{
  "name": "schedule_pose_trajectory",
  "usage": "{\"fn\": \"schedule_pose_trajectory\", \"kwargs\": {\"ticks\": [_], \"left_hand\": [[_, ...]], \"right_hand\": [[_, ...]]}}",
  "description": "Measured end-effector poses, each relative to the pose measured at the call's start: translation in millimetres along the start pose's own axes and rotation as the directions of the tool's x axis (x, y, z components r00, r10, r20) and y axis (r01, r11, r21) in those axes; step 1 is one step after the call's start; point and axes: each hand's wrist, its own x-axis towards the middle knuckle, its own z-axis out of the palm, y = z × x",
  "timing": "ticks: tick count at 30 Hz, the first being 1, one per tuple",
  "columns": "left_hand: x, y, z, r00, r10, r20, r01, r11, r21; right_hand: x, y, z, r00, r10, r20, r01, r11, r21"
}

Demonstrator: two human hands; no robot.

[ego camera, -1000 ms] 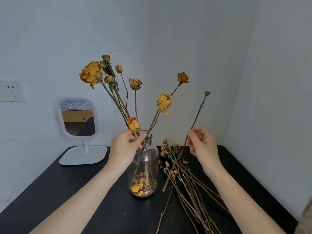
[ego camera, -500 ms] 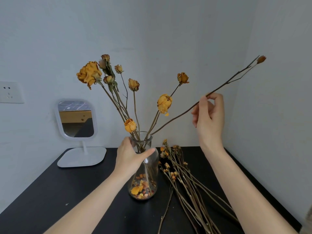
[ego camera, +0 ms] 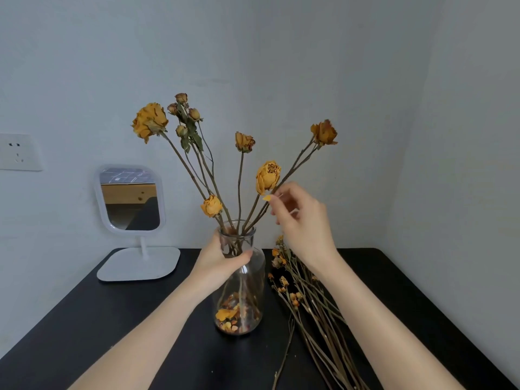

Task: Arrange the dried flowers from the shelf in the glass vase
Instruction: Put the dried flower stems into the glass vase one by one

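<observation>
Pale grey walls meet in a corner behind a black tabletop (ego camera: 112,333), where a person arranges dried flowers (ego camera: 149,122) in a glass vase (ego camera: 254,266) with fallen petals (ego camera: 233,316) gathered at its bottom. The left hand (ego camera: 218,263) wraps the vase's neck, its grip clamped on the glass to steady it. The right hand (ego camera: 305,229) hovers above and to the right of the mouth, fingertips (ego camera: 272,202) drawn in at a leaning stem (ego camera: 298,164) that rises up and rightward from the vase to an orange bloom; whether that grip is closed on the stem or only brushing it cannot be told. More loose stems (ego camera: 315,311) lie on the tabletop just beside the vase on its right, beneath the right forearm, their long axis running from small flower heads at the far end to cut ends nearest the person. The right hand is plainly the nearer one, and would likely need to drop, lift one stem, then swing its cut end left toward the vase mouth. A white standing mirror (ego camera: 130,198) and a wall socket (ego camera: 19,152) sit to the left.
</observation>
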Motion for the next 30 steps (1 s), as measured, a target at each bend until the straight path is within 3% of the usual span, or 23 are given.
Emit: {"fn": "schedule_pose_trajectory", "kwargs": {"ticks": [6, 12, 16, 21, 27, 30], "left_hand": [[-1.9, -1.2, 1.9, 0.999, 0.040, -0.006, -0.040, 0.999, -0.016], [-2.0, -0.3, 2.3, 0.999, 0.054, -0.005, -0.054, 0.998, -0.014], [-3.1, -0.6, 2.0, 0.998, 0.070, 0.000, -0.070, 0.997, -0.017], [-3.8, -0.4, 2.4, 0.997, 0.078, -0.011, -0.079, 0.997, -0.022], [-1.2, -5.7, 3.6, 0.996, 0.089, -0.030, -0.089, 0.996, -0.022], [-2.4, -4.1, 3.5, 0.995, 0.092, -0.040, -0.092, 0.996, 0.002]], "right_hand": [[-2.0, 13.0, 20.1, 0.990, 0.123, 0.072, -0.109, 0.979, -0.171], [-0.6, 7.6, 20.5, 0.974, 0.226, -0.014, -0.225, 0.974, 0.024], [1.4, 2.4, 18.6, 0.975, 0.209, -0.068, -0.205, 0.976, 0.067], [-6.8, 3.4, 26.4, 0.993, 0.111, 0.046, -0.111, 0.994, 0.004], [-4.5, 0.7, 42.0, 0.999, -0.005, 0.053, 0.015, 0.980, -0.199], [-4.1, 0.7, 48.6, 0.996, 0.019, 0.082, 0.009, 0.945, -0.328]]}}
